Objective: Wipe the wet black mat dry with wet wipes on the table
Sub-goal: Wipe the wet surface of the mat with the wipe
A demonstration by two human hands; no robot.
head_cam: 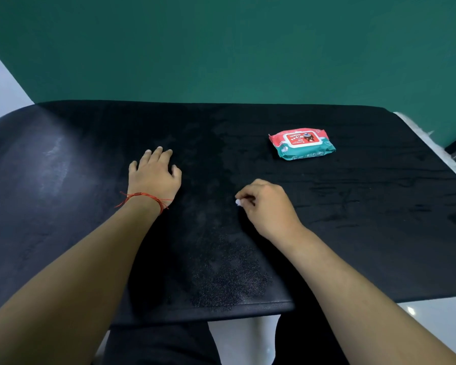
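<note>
1. Two hands are on the black mat [353, 206]: the left hand [154, 177] rests flat with its fingers [156, 154] loosely spread, while the right hand [267, 206] pinches a small white wipe [238, 202].
2. The wipes pack [302, 143] lies far right.
3. The wipe would likely work best pressed flat and stroked in overlapping passes.

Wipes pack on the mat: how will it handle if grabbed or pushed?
The wipes pack looks like a soft, creased film pouch, so it probably squashes when gripped. Lying flat and wide, it is unlikely to roll or tip.
</note>
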